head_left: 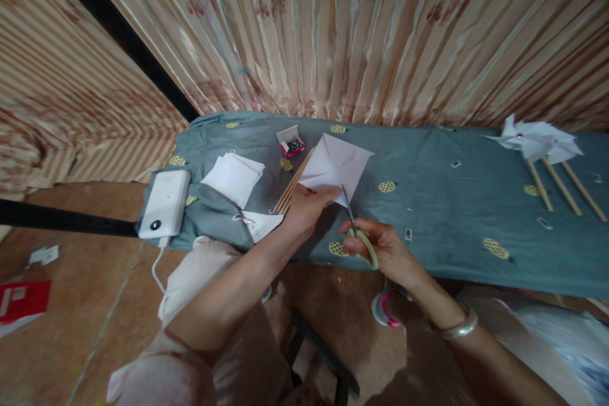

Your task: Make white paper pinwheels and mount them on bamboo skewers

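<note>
My left hand [308,206] grips the near left part of a square white paper [349,162], which has crease lines meeting around its middle. Green-handled scissors [365,246] are in my right hand [375,242], fingers closed about the handles. Their blades reach over the near edge of the paper, pointing toward its middle. Beneath and left of the paper lie several thin wooden sticks [291,187]. A small open red box [292,143] with small dark metal pieces stands just behind them.
A stack of white paper squares [235,176] lies to the left, near a loose white piece [261,225]. A white power bank [166,203] with a cable sits at the left end. White paper pinwheels [537,139] on sticks rest at the right of the cloth-covered table [442,216].
</note>
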